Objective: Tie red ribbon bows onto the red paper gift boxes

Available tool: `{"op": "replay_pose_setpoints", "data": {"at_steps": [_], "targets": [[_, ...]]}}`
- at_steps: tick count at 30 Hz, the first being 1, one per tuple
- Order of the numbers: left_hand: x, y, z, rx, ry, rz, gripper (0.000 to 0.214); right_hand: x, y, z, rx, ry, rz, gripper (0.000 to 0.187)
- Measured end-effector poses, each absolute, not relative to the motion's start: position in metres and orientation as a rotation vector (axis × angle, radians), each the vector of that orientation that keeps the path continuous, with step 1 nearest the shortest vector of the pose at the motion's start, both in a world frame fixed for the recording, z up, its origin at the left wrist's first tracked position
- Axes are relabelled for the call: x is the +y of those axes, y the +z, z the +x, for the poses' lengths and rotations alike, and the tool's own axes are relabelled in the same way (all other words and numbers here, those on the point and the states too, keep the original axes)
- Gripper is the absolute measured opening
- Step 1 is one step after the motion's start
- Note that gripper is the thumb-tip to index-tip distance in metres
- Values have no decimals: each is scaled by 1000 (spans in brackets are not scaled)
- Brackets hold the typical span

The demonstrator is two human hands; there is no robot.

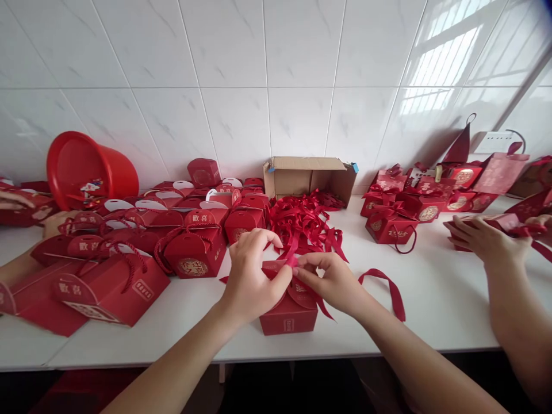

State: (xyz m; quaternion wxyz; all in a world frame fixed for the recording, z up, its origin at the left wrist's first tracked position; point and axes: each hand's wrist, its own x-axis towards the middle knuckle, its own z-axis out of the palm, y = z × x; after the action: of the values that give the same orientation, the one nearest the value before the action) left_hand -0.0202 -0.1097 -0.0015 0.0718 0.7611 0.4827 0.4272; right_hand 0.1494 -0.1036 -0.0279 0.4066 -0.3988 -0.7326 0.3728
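Observation:
A small red gift box (pixel 288 317) stands on the white table (pixel 440 299) right in front of me. My left hand (pixel 252 276) and my right hand (pixel 330 282) meet above its top, and both pinch a dark red ribbon (pixel 390 287) at the box's handle. The ribbon's loose end curls away to the right across the table. Fingers of both hands are pressed together on the ribbon.
Several finished red boxes (pixel 194 253) crowd the left half. A pile of ribbons (pixel 308 224) spills from an open cardboard carton (pixel 308 175). A red bucket (pixel 88 169) lies tipped at far left. Another person's hands (pixel 487 238) work on a box at right; more hands (pixel 12 200) show at left.

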Motion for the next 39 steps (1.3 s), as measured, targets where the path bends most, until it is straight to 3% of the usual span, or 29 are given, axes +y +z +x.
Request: {"op": "replay_pose_setpoints", "data": {"at_steps": [5, 14, 20, 25, 30, 39], "targets": [[-102, -9, -48, 1351, 1075, 1946, 15, -106, -36, 143, -1749, 843, -975, 20], [-82, -43, -64, 1172, 723, 1549, 34, -106, -40, 143, -1795, 1025, -813, 17], [-86, -30, -69, 1215, 808, 1584, 36, -106, -37, 134, -1597, 1175, -932, 10], [-104, 2, -62, 1151, 875, 1542, 32, -107, -37, 122, -1605, 935, -1144, 11], [-103, 29, -34, 1007, 943, 1605, 19, -112, -35, 119, -1761, 802, -1061, 8], [-75, 17, -32, 984, 896, 1715, 37, -109, -39, 124, -1706, 950, -988, 31]]}}
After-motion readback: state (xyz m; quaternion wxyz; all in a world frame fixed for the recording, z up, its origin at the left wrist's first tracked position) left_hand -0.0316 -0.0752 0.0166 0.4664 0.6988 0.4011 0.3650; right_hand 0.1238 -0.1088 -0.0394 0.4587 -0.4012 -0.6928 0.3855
